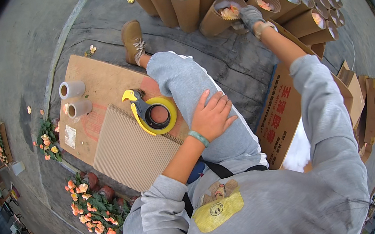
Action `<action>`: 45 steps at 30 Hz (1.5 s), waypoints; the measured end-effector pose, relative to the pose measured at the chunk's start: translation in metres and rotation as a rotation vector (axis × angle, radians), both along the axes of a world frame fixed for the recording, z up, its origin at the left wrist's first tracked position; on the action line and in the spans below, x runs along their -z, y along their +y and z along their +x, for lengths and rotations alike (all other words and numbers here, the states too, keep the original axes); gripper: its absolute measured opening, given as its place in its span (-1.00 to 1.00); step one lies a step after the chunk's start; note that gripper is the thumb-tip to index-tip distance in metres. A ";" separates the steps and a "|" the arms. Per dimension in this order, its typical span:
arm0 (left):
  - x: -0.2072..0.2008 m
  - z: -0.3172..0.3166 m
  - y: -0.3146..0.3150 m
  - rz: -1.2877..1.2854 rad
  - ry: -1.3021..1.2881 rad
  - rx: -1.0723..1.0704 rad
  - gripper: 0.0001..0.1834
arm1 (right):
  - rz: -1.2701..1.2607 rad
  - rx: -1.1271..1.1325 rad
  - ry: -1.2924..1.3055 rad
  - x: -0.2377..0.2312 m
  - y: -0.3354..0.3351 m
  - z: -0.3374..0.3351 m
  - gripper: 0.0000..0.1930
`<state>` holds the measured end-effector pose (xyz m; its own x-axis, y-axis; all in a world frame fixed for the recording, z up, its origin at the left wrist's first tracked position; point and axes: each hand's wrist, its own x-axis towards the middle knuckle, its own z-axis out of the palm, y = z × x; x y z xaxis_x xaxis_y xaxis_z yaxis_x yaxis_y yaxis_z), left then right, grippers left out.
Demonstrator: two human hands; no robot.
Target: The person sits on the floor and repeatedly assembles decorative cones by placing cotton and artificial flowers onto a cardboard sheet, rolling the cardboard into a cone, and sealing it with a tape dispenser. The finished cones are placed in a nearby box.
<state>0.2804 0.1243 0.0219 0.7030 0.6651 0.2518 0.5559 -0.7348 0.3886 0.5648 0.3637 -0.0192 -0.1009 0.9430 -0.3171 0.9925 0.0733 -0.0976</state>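
Note:
At the upper right my right hand (250,17), in a grey glove, is closed at the rim of a corrugated cardboard sleeve (212,24). This sleeve leans toward me, and a peach-coloured flower (230,12) shows inside its mouth. Some of the gloved fingers are hidden by the hand itself. My bare left hand (211,117) lies flat on my thigh with its fingers spread, a green bangle at the wrist. Left of it, a yellow tape dispenser (140,115) with a roll of tape rests on stacked corrugated cardboard sheets (124,149).
Several upright cardboard sleeves (188,11) holding flowers and white filling crowd the upper right. An opened carton (280,109) stands right of my leg. Two film rolls (73,89) sit on a flat cardboard piece (105,76). Potted orange flowers (96,214) stand at lower left.

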 end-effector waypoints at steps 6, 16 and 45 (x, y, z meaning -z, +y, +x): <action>-0.004 0.008 0.005 -0.075 -0.029 0.002 -0.55 | -0.031 0.151 -0.110 -0.002 0.048 -0.030 -0.47; -0.004 0.004 0.000 -0.018 0.059 -0.010 -0.61 | 0.879 0.746 0.628 -0.013 -0.147 0.087 -0.60; 0.004 0.027 -0.041 0.100 0.038 -0.117 -0.77 | -0.672 0.820 0.065 0.125 -0.609 0.080 -0.33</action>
<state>0.3078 0.0836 0.0176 0.6326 0.7158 0.2956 0.6526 -0.6982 0.2942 0.6448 -0.2454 -0.1443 0.4512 0.3636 -0.8150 0.7052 -0.7049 0.0760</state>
